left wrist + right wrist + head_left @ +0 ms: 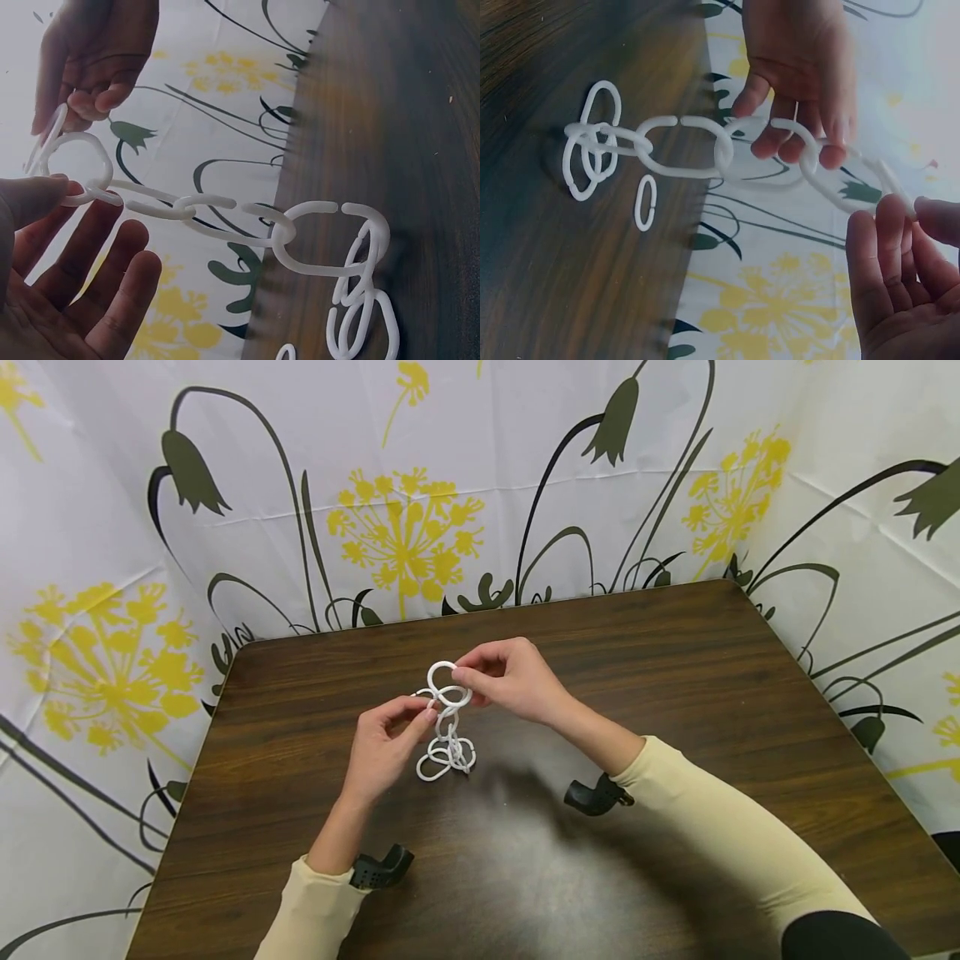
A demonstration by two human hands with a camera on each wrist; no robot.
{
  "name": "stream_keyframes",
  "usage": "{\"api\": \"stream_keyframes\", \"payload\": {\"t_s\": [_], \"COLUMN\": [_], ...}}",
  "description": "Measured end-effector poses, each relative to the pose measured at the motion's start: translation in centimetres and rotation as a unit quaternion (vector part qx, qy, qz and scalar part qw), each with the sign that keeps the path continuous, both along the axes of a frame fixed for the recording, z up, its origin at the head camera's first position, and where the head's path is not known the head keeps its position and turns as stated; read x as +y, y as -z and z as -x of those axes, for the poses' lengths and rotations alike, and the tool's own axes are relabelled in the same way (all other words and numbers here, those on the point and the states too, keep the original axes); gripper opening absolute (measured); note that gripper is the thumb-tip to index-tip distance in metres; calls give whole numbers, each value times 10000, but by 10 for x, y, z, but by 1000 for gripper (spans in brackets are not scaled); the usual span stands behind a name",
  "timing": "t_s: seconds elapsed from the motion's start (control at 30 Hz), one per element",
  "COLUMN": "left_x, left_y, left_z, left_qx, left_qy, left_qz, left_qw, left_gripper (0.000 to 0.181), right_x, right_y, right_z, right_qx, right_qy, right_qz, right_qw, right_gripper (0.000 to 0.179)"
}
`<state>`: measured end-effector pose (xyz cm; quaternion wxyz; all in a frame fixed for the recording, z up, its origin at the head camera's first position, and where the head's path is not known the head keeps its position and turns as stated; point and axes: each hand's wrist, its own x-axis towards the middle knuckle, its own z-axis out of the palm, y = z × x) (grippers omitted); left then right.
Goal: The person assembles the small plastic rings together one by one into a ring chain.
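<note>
A chain of white plastic links, each with a small gap in its side, hangs between the hands and trails down to the tabletop. My left hand pinches a link near the top of the chain between thumb and index finger, the other fingers spread loosely. Higher and to the right, my right hand grips the uppermost link with thumb and fingertips. The lower links bunch together on the wood. In the right wrist view, a single oval link lies apart beside the bunch.
The dark wood table stretches around both forearms, its far edge against a white curtain printed with yellow and grey-green flowers. Each wrist carries a black camera mount, one at the left sleeve and one at the right.
</note>
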<state>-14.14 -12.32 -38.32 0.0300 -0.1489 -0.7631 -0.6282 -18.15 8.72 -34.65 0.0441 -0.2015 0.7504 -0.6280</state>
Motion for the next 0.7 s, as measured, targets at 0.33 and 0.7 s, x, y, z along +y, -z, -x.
{"api": "stream_keyframes", "payload": {"t_s": [0.33,0.7], "left_x": [-4,-2], "left_y": [22,18], "left_z": [10,7], "left_qx": [209,87], "left_qy": [108,57], "left_qz": [-53,10], "left_qw": [9997,9999], "left_gripper": [14,16], "right_x": [-5,-4], "right_y": [-1,-2], "right_z": [0,2], "right_qx": [281,199], "right_qy": [202,357], "right_qz": [-801,-1101], "right_qw": [9962,9931], "right_gripper": [8,9]}}
